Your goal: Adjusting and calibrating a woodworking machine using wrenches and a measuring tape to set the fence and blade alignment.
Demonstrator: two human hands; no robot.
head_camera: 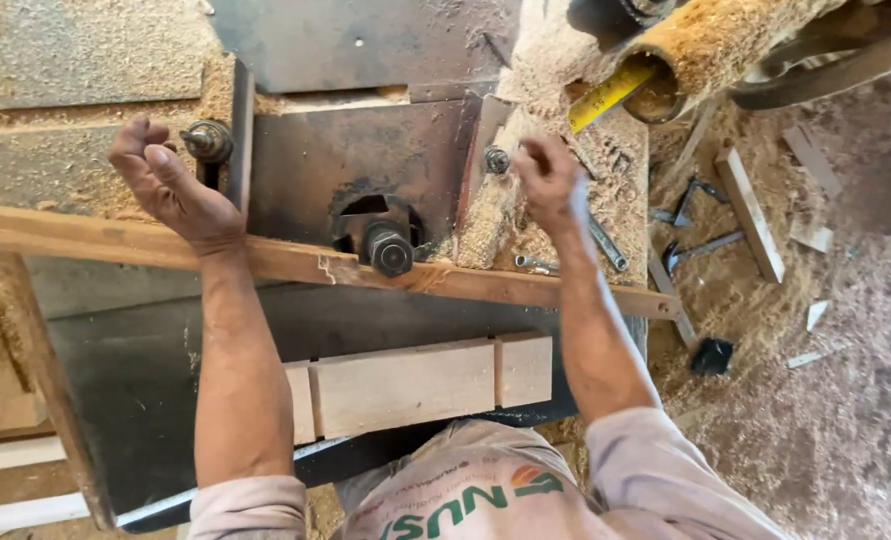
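A: Where are the two hands?

B: Both reach across a long wooden strip (295,262) that lies crosswise over the dark metal tabletop (145,370) of a woodworking machine. The left hand (170,180) is curled into a loose fist just beside a threaded knob (208,141) on a metal fence; I cannot tell whether it touches the knob, and it holds nothing that I can see. The left wrist rests on the strip.

A: And the right?

B: The right hand (548,180) is closed with its fingers bunched, near a bolt head (496,159) at the edge of the rusty plate. Whether it grips anything is hidden by the fingers.

A: What sits between them?

B: A cutter spindle with a large nut (390,250) stands in a round opening of the plate, right behind the strip.

A: Any labels or coloured marks?

B: A yellow tape measure blade (605,97) with black markings pokes out near a sawdust-coated pipe (705,45) at the top right. The person's pale shirt carries a printed logo in green and orange at the bottom edge.

A: Anything else?

B: A pale wooden block (415,385) lies on the tabletop close to the person, and offcuts (750,215) lie on the sawdust-covered floor to the right.
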